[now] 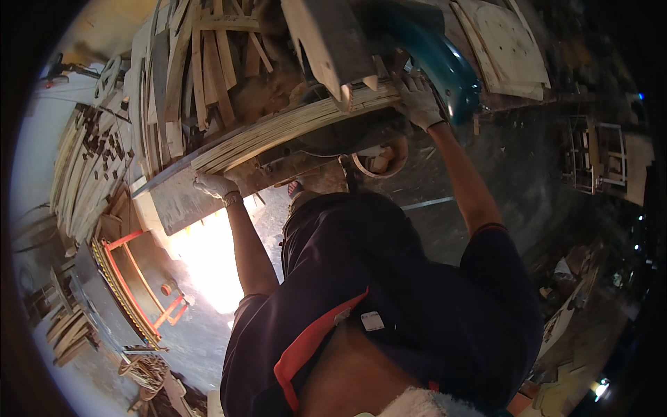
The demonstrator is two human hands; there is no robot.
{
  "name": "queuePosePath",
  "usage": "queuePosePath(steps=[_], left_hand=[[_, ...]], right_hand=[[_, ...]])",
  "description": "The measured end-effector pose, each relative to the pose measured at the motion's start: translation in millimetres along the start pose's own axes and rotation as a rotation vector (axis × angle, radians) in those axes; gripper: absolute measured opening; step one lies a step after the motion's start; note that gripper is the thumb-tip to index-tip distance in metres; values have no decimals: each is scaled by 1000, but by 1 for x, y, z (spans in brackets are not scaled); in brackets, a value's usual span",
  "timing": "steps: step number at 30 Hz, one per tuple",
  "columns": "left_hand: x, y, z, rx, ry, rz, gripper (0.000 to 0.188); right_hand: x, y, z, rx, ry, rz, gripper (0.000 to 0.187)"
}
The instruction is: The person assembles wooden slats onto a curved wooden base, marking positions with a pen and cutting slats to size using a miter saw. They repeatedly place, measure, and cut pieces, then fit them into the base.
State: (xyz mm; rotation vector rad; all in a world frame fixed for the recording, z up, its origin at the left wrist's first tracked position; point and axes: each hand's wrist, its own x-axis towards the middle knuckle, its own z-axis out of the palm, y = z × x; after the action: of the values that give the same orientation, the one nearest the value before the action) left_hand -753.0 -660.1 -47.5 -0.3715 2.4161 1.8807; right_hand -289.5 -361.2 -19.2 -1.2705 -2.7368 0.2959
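Wooden strip bundle [292, 125] gripped at its ends by gloved left hand [214, 185], right hand [419, 99]

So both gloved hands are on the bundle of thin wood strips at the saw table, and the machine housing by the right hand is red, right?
Not quite. The head view shows the machine housing by the right hand is teal blue, not red. The rest holds: the left hand and the right, both gloved, are on the bundle of thin wood strips at the saw table.
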Motion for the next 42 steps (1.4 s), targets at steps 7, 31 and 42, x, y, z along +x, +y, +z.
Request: queuePosePath(steps=[7, 31, 42], left_hand=[[-4, 5, 1, -21, -14, 15, 58], [-80, 30, 41, 928, -639, 1166, 100], [-104, 20, 75, 1029, -733, 1648, 67]], right_hand=[[5, 32, 49, -166, 75, -56, 93], [-3, -22, 4, -222, 34, -13, 91], [-8, -24, -7, -127, 107, -56, 92]])
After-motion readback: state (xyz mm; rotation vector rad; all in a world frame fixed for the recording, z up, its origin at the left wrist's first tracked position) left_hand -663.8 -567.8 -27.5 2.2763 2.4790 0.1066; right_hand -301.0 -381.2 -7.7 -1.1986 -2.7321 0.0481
